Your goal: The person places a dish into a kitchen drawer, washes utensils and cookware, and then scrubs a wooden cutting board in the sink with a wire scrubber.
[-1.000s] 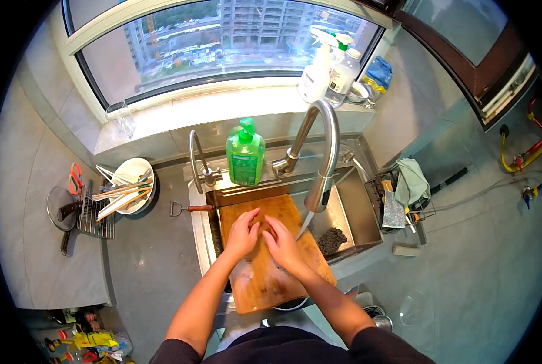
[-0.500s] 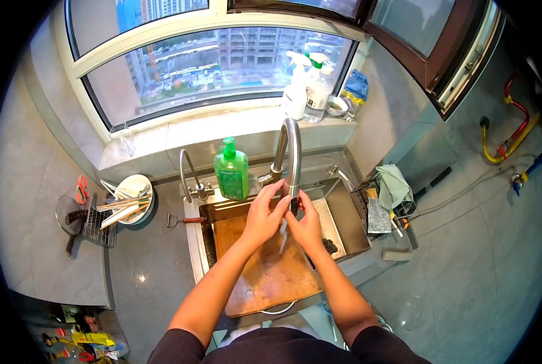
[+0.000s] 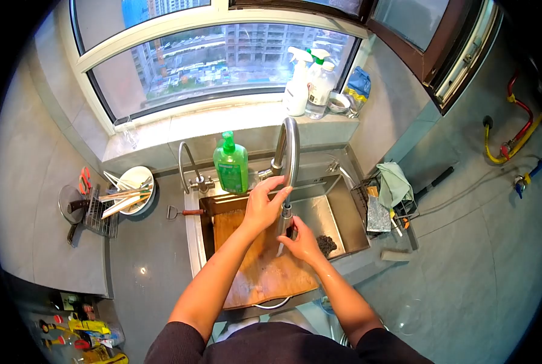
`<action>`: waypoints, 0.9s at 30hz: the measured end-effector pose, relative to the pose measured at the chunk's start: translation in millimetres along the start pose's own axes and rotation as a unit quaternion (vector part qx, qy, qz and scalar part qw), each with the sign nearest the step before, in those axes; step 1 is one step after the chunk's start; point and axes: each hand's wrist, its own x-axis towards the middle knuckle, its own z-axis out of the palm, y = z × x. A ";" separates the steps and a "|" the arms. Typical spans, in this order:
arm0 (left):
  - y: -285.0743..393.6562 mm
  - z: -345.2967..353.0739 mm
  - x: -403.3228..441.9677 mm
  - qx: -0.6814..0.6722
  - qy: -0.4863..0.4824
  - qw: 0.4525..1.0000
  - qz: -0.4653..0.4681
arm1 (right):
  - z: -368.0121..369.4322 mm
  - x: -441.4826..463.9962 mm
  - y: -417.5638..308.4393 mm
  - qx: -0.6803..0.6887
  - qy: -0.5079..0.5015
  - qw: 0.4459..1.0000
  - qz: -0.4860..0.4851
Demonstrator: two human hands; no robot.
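A curved metal faucet (image 3: 292,145) rises behind the sink. My left hand (image 3: 262,209) is at the lower end of its neck, thumb and fingers closed against it. Lower down, my right hand (image 3: 302,244) grips the pull-out spray head (image 3: 285,223), which hangs below the neck on its hose. Some of the right fingers are hidden behind the spray head. Beneath both hands a wooden cutting board (image 3: 256,285) lies across the left part of the sink, its surface wet.
A green soap bottle (image 3: 231,170) and a small second tap (image 3: 189,170) stand behind the sink. A dark scrubber (image 3: 326,245) sits in the sink basin (image 3: 351,227). On the left is a bowl (image 3: 139,177) with chopsticks; on the right, a wire rack (image 3: 362,203) with a cloth.
My right hand has moved down, and the spray head has come out of the faucet neck with it. My left hand stays near the neck's end.
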 end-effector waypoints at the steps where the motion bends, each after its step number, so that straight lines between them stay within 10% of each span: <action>1: -3.5 1.2 -4.0 0.001 0.011 1.000 0.019 | -3.1 -2.2 6.0 0.006 -0.002 1.000 -0.005; 27: -135.6 -79.7 -239.2 0.212 -0.121 0.907 -0.343 | 32.1 8.9 -25.8 0.222 -0.137 0.961 0.089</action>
